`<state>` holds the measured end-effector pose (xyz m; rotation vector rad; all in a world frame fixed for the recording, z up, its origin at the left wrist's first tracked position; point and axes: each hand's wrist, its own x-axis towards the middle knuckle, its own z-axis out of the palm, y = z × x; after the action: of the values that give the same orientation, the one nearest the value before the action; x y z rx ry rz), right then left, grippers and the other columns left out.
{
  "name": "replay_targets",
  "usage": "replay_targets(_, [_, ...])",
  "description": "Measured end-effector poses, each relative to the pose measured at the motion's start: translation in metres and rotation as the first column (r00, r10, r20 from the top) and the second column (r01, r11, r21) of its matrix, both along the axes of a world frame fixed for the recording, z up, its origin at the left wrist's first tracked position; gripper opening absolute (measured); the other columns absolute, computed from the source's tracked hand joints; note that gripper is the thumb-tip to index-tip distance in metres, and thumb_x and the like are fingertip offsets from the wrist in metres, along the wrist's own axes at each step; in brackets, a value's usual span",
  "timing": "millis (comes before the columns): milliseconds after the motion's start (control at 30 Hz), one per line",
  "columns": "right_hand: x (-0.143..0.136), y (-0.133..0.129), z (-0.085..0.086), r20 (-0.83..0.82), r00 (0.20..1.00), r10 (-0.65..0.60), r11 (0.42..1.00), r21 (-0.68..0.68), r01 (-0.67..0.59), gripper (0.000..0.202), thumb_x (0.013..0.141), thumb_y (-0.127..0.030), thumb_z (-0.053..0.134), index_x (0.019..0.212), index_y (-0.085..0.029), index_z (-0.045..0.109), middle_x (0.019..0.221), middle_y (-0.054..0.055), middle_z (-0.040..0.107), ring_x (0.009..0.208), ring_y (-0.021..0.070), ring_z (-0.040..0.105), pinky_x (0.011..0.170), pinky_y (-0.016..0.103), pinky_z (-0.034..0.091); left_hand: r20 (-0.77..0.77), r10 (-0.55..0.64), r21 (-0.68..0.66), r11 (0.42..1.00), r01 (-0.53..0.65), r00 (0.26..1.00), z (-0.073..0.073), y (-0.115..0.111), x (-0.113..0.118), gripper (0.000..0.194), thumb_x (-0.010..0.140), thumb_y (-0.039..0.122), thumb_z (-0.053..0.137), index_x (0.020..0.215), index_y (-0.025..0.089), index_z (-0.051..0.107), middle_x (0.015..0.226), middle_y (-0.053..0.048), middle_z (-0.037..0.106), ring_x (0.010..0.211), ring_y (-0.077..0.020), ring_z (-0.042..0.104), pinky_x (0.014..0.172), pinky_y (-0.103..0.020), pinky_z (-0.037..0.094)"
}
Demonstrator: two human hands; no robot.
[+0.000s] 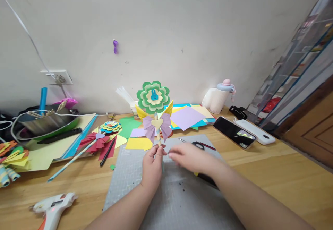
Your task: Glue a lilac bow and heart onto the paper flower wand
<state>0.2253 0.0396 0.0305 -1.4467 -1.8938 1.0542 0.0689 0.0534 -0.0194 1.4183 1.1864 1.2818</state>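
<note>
1. Near the centre of the frame, in the head view, the left hand [151, 167] pinches a pale, diagonally striped paper stem [159, 141] between thumb and fingers, above a grey cutting mat [130, 167]. Holding it low and upright probably spares the delicate decorations and leaves the flower's front visible.
2. Just right of the stem, the right hand [191, 156] has its fingers bent inward, apparently apart from it; whether they pinch anything small, I cannot tell. Its closeness suggests readiness to steady or adjust the piece.
3. Atop the stem, a green, layered, scalloped paper flower [153, 108] faces the camera, paler inside, with cream inner petals and a blue rabbit-shaped paper figure [154, 95] in the middle. Below, yellow pointed paper leaves [169, 108] flare outward above a lilac pleated paper bow [165, 127], with a cream paper heart [157, 124] at its centre. It looks neat and roughly symmetrical.
4. At lower left of the frame, a white hot-glue gun [54, 205] lies beside the mat, likely kept within reach. Black-handled scissors [199, 145] lie beyond the right hand, probably handy for trimming.
</note>
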Motion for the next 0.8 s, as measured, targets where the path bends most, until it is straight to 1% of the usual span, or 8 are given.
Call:
replay_targets(100, [-0.026,-0.020,-0.037,-0.252,0.966,-0.058,0.998,-0.010,0.057,0.016,0.081,-0.032,0.055,0.090,-0.022,0.064,0.071,0.003,0.064,0.074,0.0212,0.060,0.068,0.032,0.043,0.041,-0.017,-0.052,0.998,0.019,0.999,0.003,-0.005,0.004,0.035,0.080,0.048,0.053,0.085,0.016,0.067,0.073,-0.005,0.067,0.074,-0.0201,0.063,0.070,-0.032,0.048])
replay_targets(200, [-0.048,-0.034,-0.060,-0.551,0.824,-0.132,0.989,-0.133,0.069,0.019,0.083,-0.037,0.054,0.090,-0.021,0.061,0.079,0.003,0.065,0.078,0.0221,0.060,0.067,0.032,0.045,0.067,-0.005,-0.090,0.996,0.011,0.998,0.004,-0.013,0.009,0.036,0.078,0.050,0.056,0.083,0.017,0.068,0.076,-0.005,0.066,0.077,-0.0205,0.063,0.069,-0.031,0.048])
replay_targets(300, [-0.053,-0.037,-0.067,-0.700,0.699,-0.148,0.975,-0.223,-0.017,0.024,0.079,-0.044,0.059,0.083,-0.020,0.056,0.077,0.002,0.064,0.071,0.0195,0.061,0.063,0.031,0.045,0.095,0.049,-0.095,0.995,-0.040,0.994,0.002,-0.018,0.011,0.034,0.074,0.050,0.062,0.086,0.018,0.064,0.085,-0.005,0.064,0.085,-0.0212,0.061,0.072,-0.030,0.046])
replay_targets(400, [-0.047,-0.035,-0.067,-0.711,0.681,-0.175,0.958,-0.283,-0.050,0.034,0.073,-0.051,0.065,0.081,-0.019,0.052,0.071,0.001,0.064,0.066,0.0170,0.062,0.065,0.032,0.046,0.157,0.187,-0.076,0.981,-0.177,0.970,0.005,-0.012,0.005,0.039,0.080,0.052,0.053,0.105,0.022,0.051,0.101,-0.006,0.057,0.095,-0.0200,0.055,0.077,-0.031,0.044])
replay_targets(467, [-0.045,-0.035,-0.067,-0.702,0.687,-0.186,0.952,-0.302,-0.052,0.040,0.070,-0.054,0.066,0.082,-0.018,0.052,0.071,0.002,0.064,0.066,0.0161,0.062,0.067,0.032,0.047,0.206,0.236,-0.032,0.972,-0.234,0.950,0.016,-0.002,-0.004,0.040,0.083,0.052,0.048,0.111,0.024,0.042,0.114,-0.006,0.050,0.107,-0.0186,0.049,0.087,-0.031,0.041])
replay_targets(533, [-0.046,-0.036,-0.068,-0.707,0.682,-0.184,0.946,-0.315,-0.071,0.043,0.069,-0.056,0.067,0.082,-0.018,0.052,0.072,0.002,0.064,0.066,0.0157,0.063,0.068,0.033,0.048,0.238,0.182,0.033,0.980,-0.196,0.954,0.034,0.010,-0.015,0.048,0.077,0.049,0.058,0.114,0.025,0.040,0.121,-0.005,0.048,0.116,-0.0178,0.045,0.094,-0.029,0.037])
replay_targets(667, [-0.051,-0.044,-0.067,-0.711,0.680,-0.180,0.922,-0.362,-0.135,0.040,0.068,-0.052,0.068,0.081,-0.018,0.052,0.070,0.002,0.065,0.065,0.0165,0.063,0.069,0.035,0.049,0.220,-0.078,0.014,0.997,0.077,0.972,0.068,0.025,-0.034,0.055,0.069,0.044,0.070,0.115,0.020,0.052,0.114,-0.009,0.060,0.108,-0.0225,0.055,0.091,-0.033,0.042])
replay_targets(800, [-0.054,-0.050,-0.066,-0.675,0.720,-0.160,0.905,-0.391,-0.166,0.034,0.069,-0.046,0.068,0.079,-0.018,0.052,0.068,0.001,0.064,0.066,0.0177,0.064,0.066,0.033,0.048,0.193,-0.207,-0.071,0.972,0.224,0.959,0.075,0.025,-0.043,0.048,0.067,0.043,0.073,0.105,0.015,0.064,0.106,-0.011,0.067,0.103,-0.0277,0.059,0.087,-0.037,0.044])
